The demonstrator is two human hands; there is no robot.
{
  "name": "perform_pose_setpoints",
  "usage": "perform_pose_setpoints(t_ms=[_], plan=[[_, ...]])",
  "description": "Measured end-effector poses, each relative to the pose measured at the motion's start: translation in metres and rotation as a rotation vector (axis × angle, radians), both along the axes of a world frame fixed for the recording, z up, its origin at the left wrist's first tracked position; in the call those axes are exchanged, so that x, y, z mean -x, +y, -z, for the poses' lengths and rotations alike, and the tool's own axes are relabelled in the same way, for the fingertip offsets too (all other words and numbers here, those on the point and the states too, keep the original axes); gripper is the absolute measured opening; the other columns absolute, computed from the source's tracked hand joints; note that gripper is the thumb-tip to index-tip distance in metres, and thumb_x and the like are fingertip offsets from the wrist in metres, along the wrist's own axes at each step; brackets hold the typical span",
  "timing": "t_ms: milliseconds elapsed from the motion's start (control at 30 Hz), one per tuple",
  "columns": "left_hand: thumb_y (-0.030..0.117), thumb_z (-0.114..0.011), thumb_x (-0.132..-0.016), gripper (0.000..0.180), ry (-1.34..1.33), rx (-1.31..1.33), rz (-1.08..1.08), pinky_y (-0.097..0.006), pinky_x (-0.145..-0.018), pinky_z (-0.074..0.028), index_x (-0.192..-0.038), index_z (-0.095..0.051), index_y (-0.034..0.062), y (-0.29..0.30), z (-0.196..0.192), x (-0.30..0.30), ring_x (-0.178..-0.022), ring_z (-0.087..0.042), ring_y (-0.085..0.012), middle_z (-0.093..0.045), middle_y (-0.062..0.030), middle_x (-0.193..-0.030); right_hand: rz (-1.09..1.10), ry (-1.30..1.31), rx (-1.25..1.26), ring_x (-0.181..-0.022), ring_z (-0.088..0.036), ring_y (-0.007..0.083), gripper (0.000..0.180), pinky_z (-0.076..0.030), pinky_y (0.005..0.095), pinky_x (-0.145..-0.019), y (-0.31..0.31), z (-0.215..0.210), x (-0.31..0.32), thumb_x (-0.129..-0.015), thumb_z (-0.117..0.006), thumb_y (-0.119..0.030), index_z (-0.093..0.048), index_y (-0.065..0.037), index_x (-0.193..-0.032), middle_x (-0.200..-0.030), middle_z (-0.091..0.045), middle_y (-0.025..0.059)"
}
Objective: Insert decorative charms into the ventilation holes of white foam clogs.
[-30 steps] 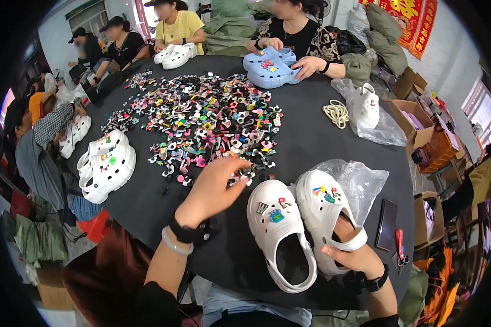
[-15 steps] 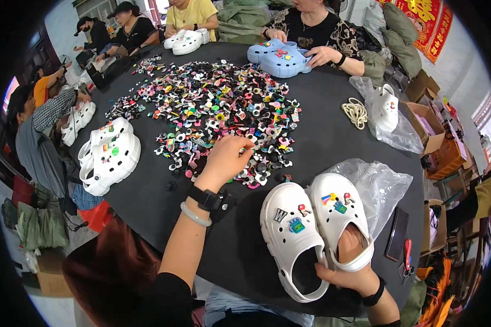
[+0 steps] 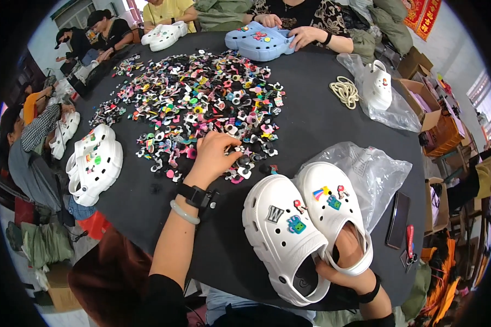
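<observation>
- White clogs [image 3: 305, 229]: smooth moulded foam-like plastic, matt with a soft sheen.
- Clear bag [image 3: 373, 169] just behind the clogs: thin, glossy, crinkled plastic film.
- Charms [image 3: 202, 109] beyond the clogs: small, shiny, rubbery-looking plastic pieces.
- Table [image 3: 311, 125] under the clogs: black, matt cloth-like surface.

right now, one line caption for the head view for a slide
Left hand picks through shoe charms while right hand steadies white clogs.

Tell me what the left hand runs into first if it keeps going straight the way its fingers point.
The left hand points up and right across the black table. Its fingertips already touch the near edge of the pile of small colourful shoe charms, so it would likely meet those charms first, though depth is hard to judge.
</observation>
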State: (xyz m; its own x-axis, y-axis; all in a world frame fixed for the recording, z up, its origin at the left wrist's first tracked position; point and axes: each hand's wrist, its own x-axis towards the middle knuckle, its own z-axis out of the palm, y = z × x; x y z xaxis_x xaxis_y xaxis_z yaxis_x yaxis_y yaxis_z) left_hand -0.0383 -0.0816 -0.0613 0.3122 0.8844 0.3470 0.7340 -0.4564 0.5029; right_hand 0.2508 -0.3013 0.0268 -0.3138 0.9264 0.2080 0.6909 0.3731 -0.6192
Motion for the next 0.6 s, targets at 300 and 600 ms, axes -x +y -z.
perform_pose_setpoints(t_ms=[300, 600], plan=[[0.011, -0.076, -0.073, 0.029, -0.079, -0.155, 0.057, -0.033, -0.079, -0.042, -0.102, -0.072, 0.0118, -0.004, -0.007, 0.012, -0.091, -0.057, -0.0214, -0.066, -0.0021, -0.093, -0.016, -0.069, -0.061, -0.101, -0.058, 0.0424, 0.057, -0.045, 0.0462, -0.089, -0.005, -0.007, 0.001, -0.059, -0.072, -0.002, -0.06, 0.0, -0.115, -0.109, -0.062, 0.0214], [-0.002, -0.07, -0.081, 0.033, -0.749, 0.551, 0.465, -0.024, -0.075, -0.046, -0.114, -0.068, 0.0019, -0.042, -0.061, 0.009, -0.082, -0.055, -0.0083, -0.061, -0.0002, -0.096, -0.198, -0.063, 0.156, -0.102, -0.058, 0.037, 0.055, -0.038, 0.0442, -0.099, 0.02, -0.008, -0.005, -0.064, -0.072, -0.009, -0.059, -0.005, -0.117, -0.099, -0.064, 0.0178]])
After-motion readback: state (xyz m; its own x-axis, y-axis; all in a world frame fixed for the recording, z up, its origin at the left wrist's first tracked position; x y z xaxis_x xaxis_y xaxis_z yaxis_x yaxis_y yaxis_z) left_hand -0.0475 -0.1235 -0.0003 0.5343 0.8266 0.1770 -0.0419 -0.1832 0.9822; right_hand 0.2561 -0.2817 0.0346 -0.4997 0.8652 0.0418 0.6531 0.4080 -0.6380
